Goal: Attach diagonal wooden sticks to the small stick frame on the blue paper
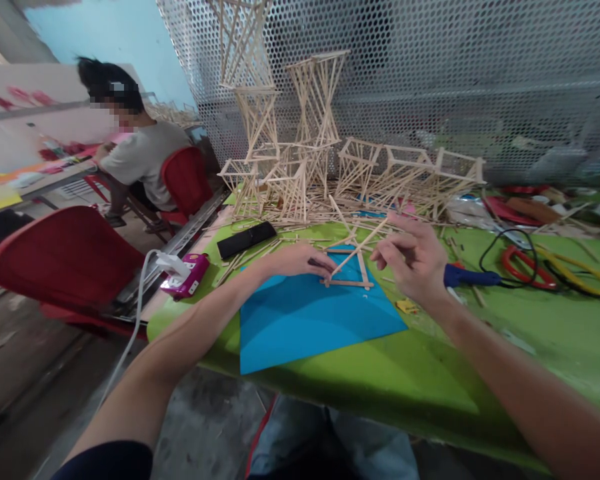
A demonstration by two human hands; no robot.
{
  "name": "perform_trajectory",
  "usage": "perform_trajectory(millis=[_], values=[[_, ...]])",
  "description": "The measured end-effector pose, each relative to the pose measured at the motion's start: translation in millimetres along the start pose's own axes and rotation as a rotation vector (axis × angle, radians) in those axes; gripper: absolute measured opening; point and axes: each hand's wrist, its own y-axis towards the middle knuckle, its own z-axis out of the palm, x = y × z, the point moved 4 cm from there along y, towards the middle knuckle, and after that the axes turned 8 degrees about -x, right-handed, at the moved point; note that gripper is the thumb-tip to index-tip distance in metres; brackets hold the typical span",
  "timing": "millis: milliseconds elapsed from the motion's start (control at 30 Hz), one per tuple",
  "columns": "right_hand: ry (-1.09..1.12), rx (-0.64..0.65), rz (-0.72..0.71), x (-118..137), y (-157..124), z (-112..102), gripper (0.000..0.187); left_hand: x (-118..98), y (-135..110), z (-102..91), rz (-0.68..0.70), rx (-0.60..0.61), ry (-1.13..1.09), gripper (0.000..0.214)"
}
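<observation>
On a blue sheet (320, 327) lies a small square frame of wooden sticks (365, 268). My left hand (304, 260) is at the frame's near left corner, its fingertips closed on it. A slanting wooden stick (360, 247) rises from that corner toward my right hand (414, 257). The stick's upper end meets the fingertips of my right hand, which is pinched around it above the sheet. Another thin stick (341, 215) stands tilted at the frame's far side. The exact contact under my left fingers is hidden.
Stick towers (260, 120) and loose sticks fill the table's back against a perforated metal panel (430, 87). A black case (247, 240) and a purple power strip (187, 275) sit left. Rightward lie a blue-handled corded tool (473, 275) and red-handled tool (527, 268). A person (140, 147) sits beyond.
</observation>
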Motion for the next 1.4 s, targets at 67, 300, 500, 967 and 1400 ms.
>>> perform_trajectory(millis=[67,300,500,967,1400], values=[[0.004,0.005,0.01,3.3,0.1,-0.2,0.045,0.7,-0.1,0.3,0.006,0.004,0.002,0.026],[-0.02,0.025,0.019,8.2,2.3,-2.7,0.049,2.2,-0.2,0.1,-0.01,0.027,0.013,0.026],[-0.07,0.031,0.004,4.7,1.0,-4.0,0.061,-2.6,-0.8,-0.9,-0.002,0.041,-0.022,0.028],[-0.129,0.042,-0.028,10.5,2.0,-2.0,0.061,1.5,-0.8,0.2,-0.027,0.043,-0.005,0.027],[-0.17,0.115,-0.005,9.1,6.6,0.4,0.06,8.4,0.9,0.5,0.003,0.067,0.036,0.035]])
